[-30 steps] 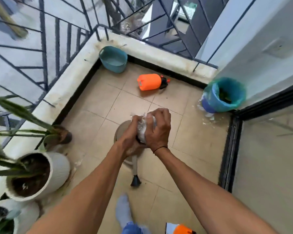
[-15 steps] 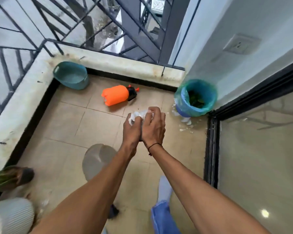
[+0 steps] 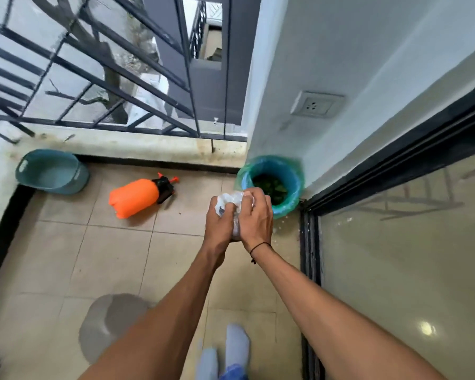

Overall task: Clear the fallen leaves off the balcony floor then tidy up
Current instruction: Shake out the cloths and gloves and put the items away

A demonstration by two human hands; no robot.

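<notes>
Crumpled clear plastic bag (image 3: pixel 229 202) squeezed between your hands.
Your left hand (image 3: pixel 219 223) and right hand (image 3: pixel 256 215) both grip it just before the green-lined blue bin (image 3: pixel 295 175).

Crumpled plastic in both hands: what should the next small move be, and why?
Probably carry the crumpled plastic slightly forward and right over the lined bin and let go. The left hand and right hand grip it just short of the bin's rim, and the bin already holds green leaves.
</notes>
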